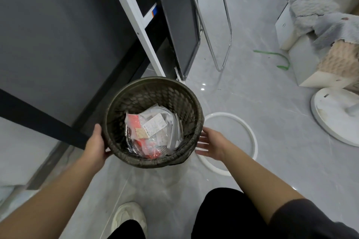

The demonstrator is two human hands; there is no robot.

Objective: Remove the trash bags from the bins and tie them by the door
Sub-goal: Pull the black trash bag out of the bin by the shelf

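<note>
Our left hand gripped the bin at its rim; our right hand lay open beside it; wrappers filled the bin.

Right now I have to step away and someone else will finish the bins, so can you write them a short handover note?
Left hand: gripping the bin's left rim.
Right hand: open, fingers spread beside the right rim, holding nothing.
The round lattice bin sits on the grey floor by the dark cabinet; a thin dark trash bag lines it and folds over the rim, with wrappers and paper inside.
Done: nothing; the bag is in the bin, untied.
Left: lift the bag out, carry it to the door, tie it. No door or other bins visible here.
</note>
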